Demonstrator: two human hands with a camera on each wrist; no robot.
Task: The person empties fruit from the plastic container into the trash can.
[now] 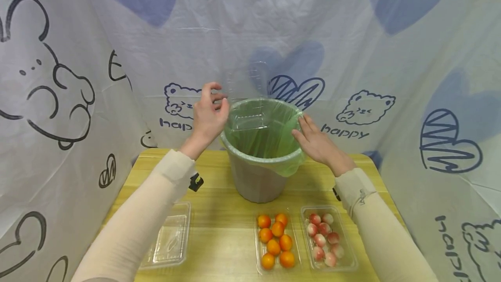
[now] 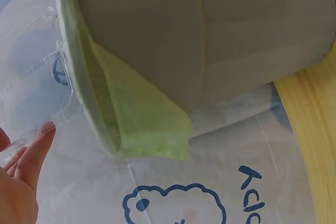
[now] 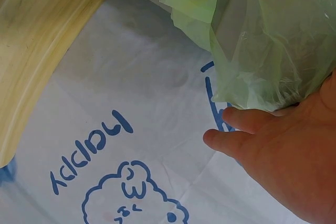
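A grey bin (image 1: 256, 182) stands on the table, lined with a green plastic bag (image 1: 287, 166) folded over its rim. My left hand (image 1: 211, 114) is at the bin's left rim and pinches the edge of a clear plastic container (image 1: 250, 123), tilted above the bin's mouth. The left wrist view shows the container's transparent edge (image 2: 63, 111) beside the left fingers (image 2: 38, 150). On the bin's right side, my right hand (image 1: 318, 142) touches the bag at the rim with its fingers extended. In the right wrist view, the bag (image 3: 273, 45) hangs beside that hand.
Nearer on the wooden table (image 1: 219, 229) lie a clear tray of small orange fruits (image 1: 274, 245), a clear box of red-and-white fruits (image 1: 322, 240), and another clear plastic box (image 1: 170, 238) at left, partly behind the left sleeve. A printed white cloth (image 1: 344, 55) surrounds the table.
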